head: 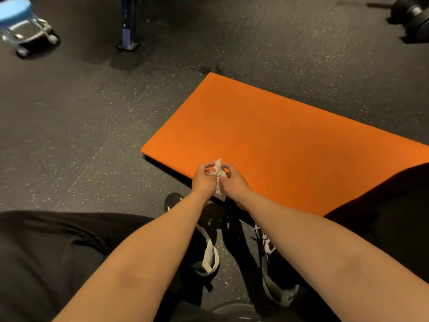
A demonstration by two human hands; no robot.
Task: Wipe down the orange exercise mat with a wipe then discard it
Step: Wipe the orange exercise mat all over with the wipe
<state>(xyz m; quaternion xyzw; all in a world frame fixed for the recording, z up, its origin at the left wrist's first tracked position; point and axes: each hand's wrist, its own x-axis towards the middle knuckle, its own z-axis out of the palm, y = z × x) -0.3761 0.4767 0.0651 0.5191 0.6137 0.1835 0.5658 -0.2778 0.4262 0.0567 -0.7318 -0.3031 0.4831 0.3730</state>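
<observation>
The orange exercise mat point(267, 140) lies flat on the dark gym floor, running from the centre toward the right edge. A crumpled white wipe point(217, 174) is held above the mat's near edge. My left hand point(203, 180) pinches the wipe's upper left part. My right hand point(233, 182) pinches it from the right, and a strip of wipe hangs down between the two hands.
My legs in black trousers and two black-and-white shoes point(209, 249) are below the hands. A blue-topped wheeled stool point(22, 24) stands far left, a blue equipment post point(128, 24) behind it, and dumbbells point(415, 17) at the far right. Speckled floor point(81, 126) surrounds the mat.
</observation>
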